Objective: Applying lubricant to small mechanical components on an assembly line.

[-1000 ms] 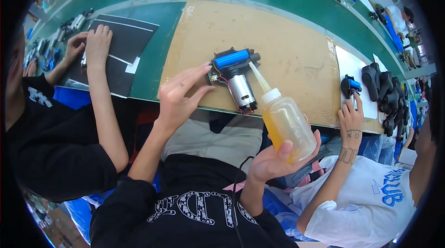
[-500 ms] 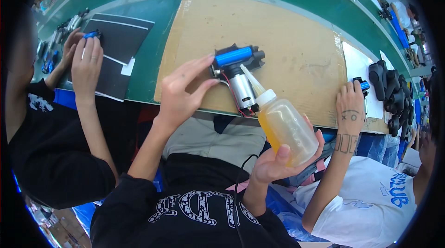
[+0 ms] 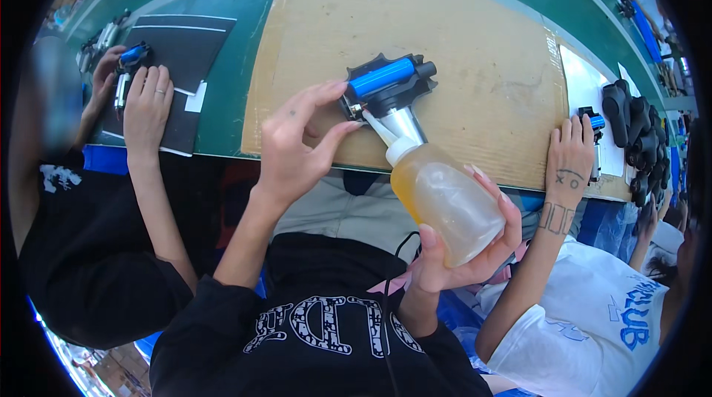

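On the brown board [image 3: 475,34] in front of me lies a motor assembly: a black housing [image 3: 411,88] with a blue cylinder [image 3: 380,77] across its top and a silver motor [image 3: 408,125] below. My left hand [image 3: 297,137] pinches the housing's left end between thumb and forefinger. A translucent squeeze bottle [image 3: 452,204], partly filled with yellow liquid, is gripped by my right hand [image 3: 482,256] and tilted toward the assembly. Its pale nozzle [image 3: 380,128] points at a small metal part on the housing's left end. The bottle hides the lower part of the motor.
At left, a co-worker's hands [image 3: 148,104] handle a similar assembly [image 3: 133,56] over a black mat [image 3: 189,48]. On the right, another person's hand [image 3: 569,156] rests by another blue-topped piece [image 3: 595,122]. Black curved parts [image 3: 641,130] are heaped beyond it.
My right hand has brought the bottle leftward, shifting its nozzle from the middle of the assembly to the left end. The left hand keeps its hold. The left co-worker's piece has turned.
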The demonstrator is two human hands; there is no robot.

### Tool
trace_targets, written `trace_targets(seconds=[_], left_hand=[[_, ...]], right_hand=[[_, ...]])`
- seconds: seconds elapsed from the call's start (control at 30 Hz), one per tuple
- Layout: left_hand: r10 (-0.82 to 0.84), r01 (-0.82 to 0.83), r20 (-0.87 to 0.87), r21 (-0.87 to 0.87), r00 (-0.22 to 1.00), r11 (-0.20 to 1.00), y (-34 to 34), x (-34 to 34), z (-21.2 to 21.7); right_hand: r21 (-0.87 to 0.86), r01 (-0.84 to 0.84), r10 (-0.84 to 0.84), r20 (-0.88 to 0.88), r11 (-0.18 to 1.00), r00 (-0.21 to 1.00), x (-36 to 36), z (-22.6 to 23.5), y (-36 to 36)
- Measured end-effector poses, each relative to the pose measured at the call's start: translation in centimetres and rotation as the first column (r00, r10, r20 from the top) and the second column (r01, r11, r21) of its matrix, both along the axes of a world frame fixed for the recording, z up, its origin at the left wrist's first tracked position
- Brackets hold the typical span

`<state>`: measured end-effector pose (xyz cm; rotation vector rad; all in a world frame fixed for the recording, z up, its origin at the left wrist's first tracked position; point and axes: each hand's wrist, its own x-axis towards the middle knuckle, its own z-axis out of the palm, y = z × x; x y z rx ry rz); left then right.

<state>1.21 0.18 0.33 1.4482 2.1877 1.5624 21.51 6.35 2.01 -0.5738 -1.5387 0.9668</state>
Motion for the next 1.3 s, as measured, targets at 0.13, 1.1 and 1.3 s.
trace_targets(seconds=[0.13,1.1,1.3], left_hand=[[0.028,-0.023,-0.120,0.043,0.992,0.999,0.2,0.2,-0.5],[0.003,0.003,-0.147,0.035,0.989,0.999,0.2,0.0,-0.3],[-0.008,0.016,-0.162,0.047,0.987,0.999,0.2,0.2,0.1]], right_hand=[[0.001,-0.013,0.013,0.032,1.000,0.999,0.0,0.5,0.1],[-0.046,0.046,-0.042,0.082,0.998,0.996,0.6,-0.3,-1.8],[-0.057,0.053,-0.052,0.028,0.997,0.998,0.6,-0.3,-2.0]])
